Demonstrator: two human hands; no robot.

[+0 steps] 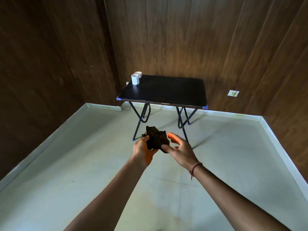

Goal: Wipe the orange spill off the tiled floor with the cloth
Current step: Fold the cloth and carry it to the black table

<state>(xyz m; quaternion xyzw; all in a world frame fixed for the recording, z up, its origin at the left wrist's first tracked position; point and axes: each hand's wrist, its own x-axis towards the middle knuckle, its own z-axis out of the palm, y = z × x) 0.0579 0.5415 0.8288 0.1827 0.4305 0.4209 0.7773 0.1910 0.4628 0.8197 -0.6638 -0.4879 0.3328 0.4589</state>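
A dark crumpled cloth (156,139) is held up in front of me, well above the pale tiled floor (83,164). My left hand (143,148) grips its left side, with an orange stain on the palm. My right hand (180,150) pinches the cloth's lower right corner between thumb and finger, and its fingertips are stained orange. No orange spill shows on the visible floor. A faint darker patch lies on the floor between my forearms at the bottom edge.
A black folding table (166,90) stands against the wooden wall ahead, with two white cups (135,79) at its back left corner. A white wall socket (233,93) sits low on the right. Raised pale skirting borders the floor.
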